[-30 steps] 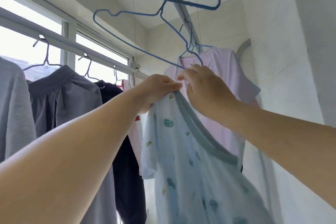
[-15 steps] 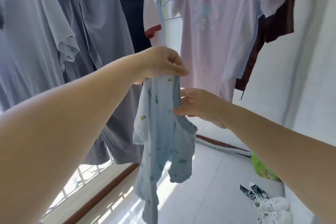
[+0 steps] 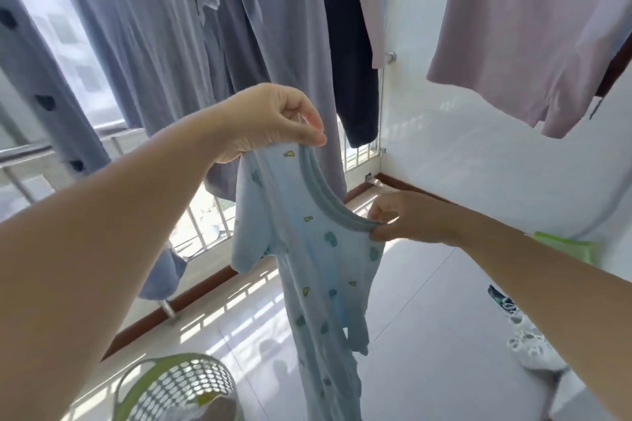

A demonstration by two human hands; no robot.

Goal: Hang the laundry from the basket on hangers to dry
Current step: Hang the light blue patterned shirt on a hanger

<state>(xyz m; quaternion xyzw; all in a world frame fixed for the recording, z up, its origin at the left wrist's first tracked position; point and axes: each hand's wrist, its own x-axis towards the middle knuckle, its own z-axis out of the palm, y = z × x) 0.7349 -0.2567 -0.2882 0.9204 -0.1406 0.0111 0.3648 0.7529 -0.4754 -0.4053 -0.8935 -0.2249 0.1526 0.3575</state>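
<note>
Both hands' grip, left hand (image 3: 273, 120) and right hand (image 3: 407, 219), pinches blue shirt (image 3: 307, 260) neckline.

One head-worn wide-angle view looks forward and down, close over both forearms, toward the floor (image 3: 427, 335) at lower frame.

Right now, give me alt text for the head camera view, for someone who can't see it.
Two bare hands hold a pale blue printed cotton top by its grey neckband, the left hand pinching higher and the right hand lower. Grey, navy and pink clothes hang behind; a green plastic mesh basket sits below.
</note>
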